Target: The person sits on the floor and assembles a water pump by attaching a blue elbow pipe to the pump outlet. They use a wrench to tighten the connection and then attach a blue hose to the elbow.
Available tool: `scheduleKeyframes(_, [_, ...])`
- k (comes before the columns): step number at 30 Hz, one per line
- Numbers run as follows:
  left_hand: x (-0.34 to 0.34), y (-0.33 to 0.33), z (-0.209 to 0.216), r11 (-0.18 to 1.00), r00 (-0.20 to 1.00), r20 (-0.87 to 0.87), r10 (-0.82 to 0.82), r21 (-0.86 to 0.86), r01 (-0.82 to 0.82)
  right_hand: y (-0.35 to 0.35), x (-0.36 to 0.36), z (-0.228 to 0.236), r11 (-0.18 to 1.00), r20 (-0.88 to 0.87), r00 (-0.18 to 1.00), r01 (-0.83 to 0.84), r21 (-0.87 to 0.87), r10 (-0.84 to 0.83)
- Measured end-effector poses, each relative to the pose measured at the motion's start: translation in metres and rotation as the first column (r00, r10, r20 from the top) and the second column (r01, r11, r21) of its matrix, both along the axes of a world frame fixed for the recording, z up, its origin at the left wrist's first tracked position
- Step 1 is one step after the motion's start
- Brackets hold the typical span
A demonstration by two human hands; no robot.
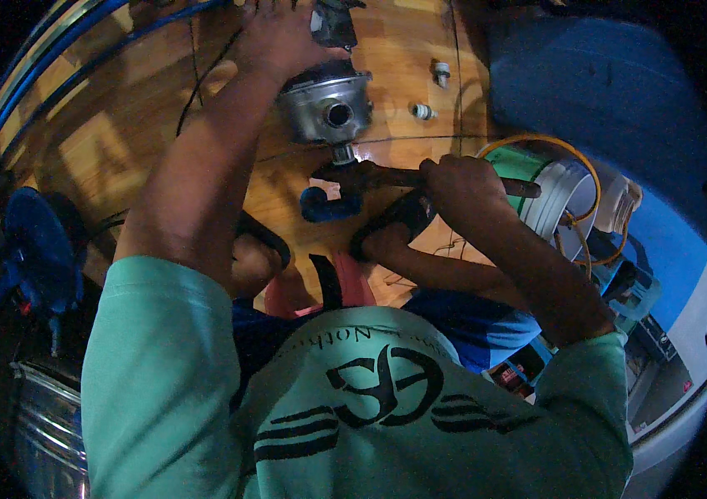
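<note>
Probably heavy, stiff wrench (395, 176) clenched in right grip (467, 190), best held by its handle; pump (312, 116) leftward of it, left grip (285, 41) can't tell.

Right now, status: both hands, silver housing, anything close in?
Left hand at silver housing's upper end, grip unclear. Right hand closed on wrench handle, head by pipe stub. Blue curved piece close to wrench head.

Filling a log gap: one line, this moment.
left hand: at metal housing | right hand: gripping wrench | wrench head: by housing's stub
</note>
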State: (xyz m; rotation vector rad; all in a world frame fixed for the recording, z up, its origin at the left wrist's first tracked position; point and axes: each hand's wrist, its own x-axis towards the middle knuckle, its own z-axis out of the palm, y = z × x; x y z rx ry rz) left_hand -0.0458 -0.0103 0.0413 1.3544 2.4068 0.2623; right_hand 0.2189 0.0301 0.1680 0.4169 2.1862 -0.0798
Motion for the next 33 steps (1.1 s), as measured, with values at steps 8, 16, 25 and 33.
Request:
scheduleKeyframes(8, [-0.002,0.005,0.001,1.000,1.000,-0.018,-0.005,0.003,0.005,-0.001,-0.014,0.002,1.000,-0.001,1.000,-0.018,0.001,0.018])
scheduleKeyframes(16, [-0.003,0.003,-0.002,1.000,1.000,-0.010,-0.008,0.017,0.008,0.002,0.007,-0.006,0.999,-0.098,0.995,-0.032,0.019,0.034])
scheduleKeyframes(25, [0.000,0.005,0.001,0.997,0.999,-0.029,-0.015,-0.080,0.013,0.001,-0.015,0.002,1.000,0.039,0.999,-0.005,-0.016,0.006])
scheduleKeyframes(33, [0.000,0.005,0.000,0.996,1.000,-0.007,0.002,-0.084,-0.003,0.018,0.000,-0.011,1.000,0.001,1.000,0.010,-0.019,-0.010])
